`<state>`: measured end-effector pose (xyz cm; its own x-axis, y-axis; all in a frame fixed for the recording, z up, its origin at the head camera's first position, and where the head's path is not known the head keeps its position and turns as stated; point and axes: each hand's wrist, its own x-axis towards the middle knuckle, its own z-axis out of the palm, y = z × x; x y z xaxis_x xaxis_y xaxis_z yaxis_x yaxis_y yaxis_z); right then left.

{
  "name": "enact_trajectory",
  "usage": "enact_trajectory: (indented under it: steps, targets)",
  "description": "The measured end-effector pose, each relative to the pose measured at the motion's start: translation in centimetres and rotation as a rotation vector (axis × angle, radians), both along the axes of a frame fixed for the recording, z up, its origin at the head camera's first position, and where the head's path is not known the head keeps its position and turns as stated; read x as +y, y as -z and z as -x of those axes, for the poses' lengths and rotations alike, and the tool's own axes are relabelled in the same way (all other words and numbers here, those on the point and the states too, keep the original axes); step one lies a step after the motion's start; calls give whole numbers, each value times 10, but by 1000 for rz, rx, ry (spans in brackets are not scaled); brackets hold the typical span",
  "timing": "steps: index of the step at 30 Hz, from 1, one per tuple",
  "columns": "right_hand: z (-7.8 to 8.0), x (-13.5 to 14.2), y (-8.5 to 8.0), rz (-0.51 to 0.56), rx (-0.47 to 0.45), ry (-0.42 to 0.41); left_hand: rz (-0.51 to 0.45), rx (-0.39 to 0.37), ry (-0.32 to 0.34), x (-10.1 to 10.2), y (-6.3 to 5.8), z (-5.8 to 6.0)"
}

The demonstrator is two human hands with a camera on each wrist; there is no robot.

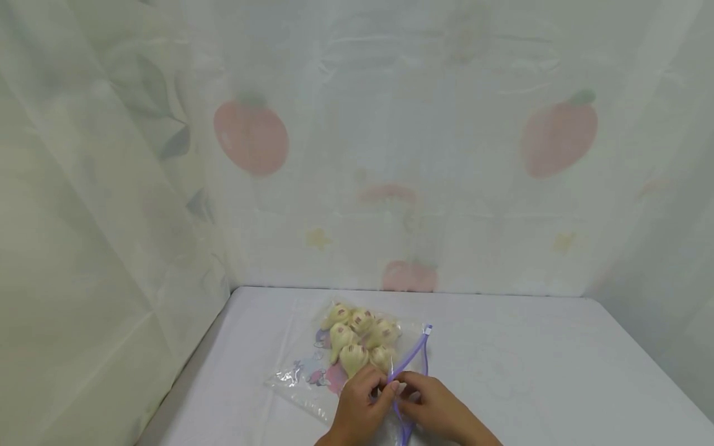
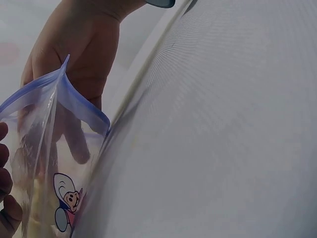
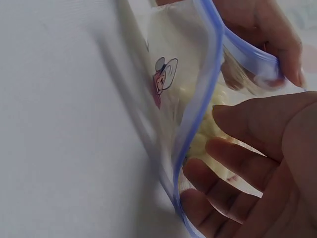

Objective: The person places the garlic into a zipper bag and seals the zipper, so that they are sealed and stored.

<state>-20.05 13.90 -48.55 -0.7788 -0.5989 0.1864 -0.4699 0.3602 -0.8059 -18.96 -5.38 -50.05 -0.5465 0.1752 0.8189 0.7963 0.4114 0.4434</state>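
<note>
A clear zip bag with a purple zip edge lies on the table, printed with cartoon figures. Several pale cream, garlic-like bulbs sit inside it. My left hand pinches the bag near its purple edge; in the right wrist view that hand shows at the top. At the spread mouth is my right hand, its fingers loosely bent and its thumb apart, gripping nothing visible. Through the clear plastic, the left wrist view shows the right hand reaching into the mouth.
The white table extends to both sides of the bag. A pale curtain with fruit prints stands behind it, and another curtain hangs along the left side.
</note>
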Motion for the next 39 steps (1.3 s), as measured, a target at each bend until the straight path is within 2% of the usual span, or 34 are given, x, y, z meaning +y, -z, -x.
enact_trajectory:
  steps: [4,8,11,14,18,21,25,32,39]
  targets:
    - [2,1,-2,14,1,45,13,-34,12,-1,-1,-2]
    - [4,0,-4,12,67,143,36,-110,9,-2,-1,-4]
    - [4,-2,-7,48,91,215,57,-131,-3,-1,-1,-4]
    - [4,-2,-10,104,54,268,69,-119,-11,0,-1,-4]
    - [3,-3,-14,156,-51,313,74,-119,-16,0,-1,-4]
    - [2,-3,-17,178,-124,328,87,-118,-24,1,-2,-4]
    - [2,-3,-17,189,-169,314,99,-132,-28,0,-2,-4]
    - [6,-7,-7,109,-167,267,109,-139,8,-3,2,-3]
    - [7,-10,-6,146,-185,301,147,-149,10,-6,4,-1]
